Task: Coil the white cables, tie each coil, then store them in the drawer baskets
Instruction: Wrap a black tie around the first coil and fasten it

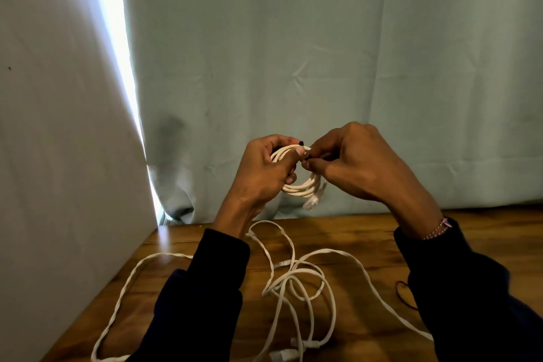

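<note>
Above the table (367,232), the left hand (261,170) gripped the white coil (302,185) while the right hand (355,161) pinched a dark tie (305,156) at its top; wrapping snugly would likely stop loops slipping.

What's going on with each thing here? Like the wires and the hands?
Coiled cable: wound in loops, held up above the table, plug dangling.
Left hand: grips the coil.
Right hand: pinches something small and dark at the coil's top.
Loose cables: uncoiled, tangled on the table.
Wooden table: holds the loose cables.
Curtain: hanging closed.
</note>
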`<state>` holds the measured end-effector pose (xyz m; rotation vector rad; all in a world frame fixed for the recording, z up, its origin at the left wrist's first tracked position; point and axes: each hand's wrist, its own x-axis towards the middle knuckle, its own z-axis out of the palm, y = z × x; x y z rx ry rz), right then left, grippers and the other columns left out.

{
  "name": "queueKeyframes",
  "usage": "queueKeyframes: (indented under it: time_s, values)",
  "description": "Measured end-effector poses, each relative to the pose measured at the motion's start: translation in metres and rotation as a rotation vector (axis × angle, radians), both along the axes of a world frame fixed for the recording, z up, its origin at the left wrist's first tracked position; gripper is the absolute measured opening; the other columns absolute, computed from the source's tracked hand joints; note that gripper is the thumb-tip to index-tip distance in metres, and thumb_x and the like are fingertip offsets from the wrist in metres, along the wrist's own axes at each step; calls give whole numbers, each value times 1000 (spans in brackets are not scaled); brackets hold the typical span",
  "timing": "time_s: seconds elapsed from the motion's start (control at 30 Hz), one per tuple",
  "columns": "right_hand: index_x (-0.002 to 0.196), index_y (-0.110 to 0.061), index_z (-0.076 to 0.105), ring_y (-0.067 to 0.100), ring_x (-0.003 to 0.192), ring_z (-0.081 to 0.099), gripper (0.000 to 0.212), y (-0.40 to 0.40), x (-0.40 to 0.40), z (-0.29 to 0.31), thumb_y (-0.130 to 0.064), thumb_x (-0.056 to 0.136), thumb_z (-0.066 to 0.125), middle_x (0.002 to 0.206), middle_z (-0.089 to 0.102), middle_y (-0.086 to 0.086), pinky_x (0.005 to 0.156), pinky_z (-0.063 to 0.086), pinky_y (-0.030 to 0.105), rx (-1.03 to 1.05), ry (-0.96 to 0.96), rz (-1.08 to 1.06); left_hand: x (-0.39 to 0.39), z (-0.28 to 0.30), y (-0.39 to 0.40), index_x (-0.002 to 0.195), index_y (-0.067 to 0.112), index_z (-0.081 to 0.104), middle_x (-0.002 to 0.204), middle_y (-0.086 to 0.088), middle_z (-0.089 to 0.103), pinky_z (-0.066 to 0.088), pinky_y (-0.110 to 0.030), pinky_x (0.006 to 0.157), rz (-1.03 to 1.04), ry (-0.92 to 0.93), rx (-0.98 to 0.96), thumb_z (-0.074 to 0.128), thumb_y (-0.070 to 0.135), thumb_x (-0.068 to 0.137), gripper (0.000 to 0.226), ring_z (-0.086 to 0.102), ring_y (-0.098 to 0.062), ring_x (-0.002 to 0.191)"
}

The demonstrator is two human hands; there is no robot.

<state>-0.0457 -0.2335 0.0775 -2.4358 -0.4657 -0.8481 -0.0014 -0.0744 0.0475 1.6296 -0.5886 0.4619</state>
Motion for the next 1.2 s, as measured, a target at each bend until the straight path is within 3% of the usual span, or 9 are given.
queueKeyframes:
  time_s: [0.2,0.37,0.47,0.57,0.7,0.8,0.97,1.1,1.2]
  values:
    - [126,-26,69,17,93,69,30,-1,-6,0,-21,98,61,126,70,-2,86,59,34,-157,78,55,6,-4,-3,111,8,69,81,-5,67,50,-20,55,144,-44,36,67,18,95,19,60,-11,55]
    - [108,-24,73,9,88,68,21,-3,-3,0,-30,88,74,102,74,-4,79,58,28,48,49,45,5,-4,-4,111,9,70,79,-4,66,50,-21,54,140,-53,36,68,19,94,20,60,-11,55]
    - [108,-23,57,9,84,69,39,-2,2,0,-30,79,83,97,68,-5,68,53,21,195,80,39,3,-3,-5,111,9,71,82,-4,68,49,-19,54,133,-64,42,67,19,95,20,61,-12,58]
    - [111,-24,53,7,77,68,50,-1,5,0,-28,74,87,95,68,-7,63,52,21,227,119,24,1,-3,-7,113,9,71,91,-6,71,50,-18,56,130,-99,65,67,20,94,22,63,-14,64]
    - [108,-22,54,7,71,64,47,1,15,-8,-20,75,86,89,64,-4,56,49,16,259,38,-39,2,-4,-12,114,12,71,102,-5,73,60,-27,68,139,-186,88,68,23,94,23,69,-19,84]
    - [109,-23,52,7,66,58,42,4,20,-13,-27,80,82,80,59,-7,53,45,14,229,-84,-114,1,-5,-14,115,11,70,105,-5,72,56,-22,62,119,-231,90,66,21,95,23,69,-20,87]
    - [120,-27,61,10,67,63,37,7,23,-18,-28,85,74,83,70,2,64,59,28,163,-197,-108,0,-5,-12,115,10,70,104,-5,72,53,-20,58,83,-247,55,67,18,95,22,69,-19,82]
    - [112,-22,75,-1,73,62,29,5,19,-15,-26,84,79,94,75,-6,66,46,8,274,-165,-14,1,-5,-11,114,12,71,100,-3,72,53,-22,59,85,-277,38,68,18,94,21,68,-17,78]
    - [115,-25,74,0,85,68,32,0,15,-10,-27,84,80,101,74,-11,75,55,17,374,-23,111,2,-5,-10,114,12,70,101,-3,72,55,-21,60,121,-286,47,68,19,94,21,70,-17,82]
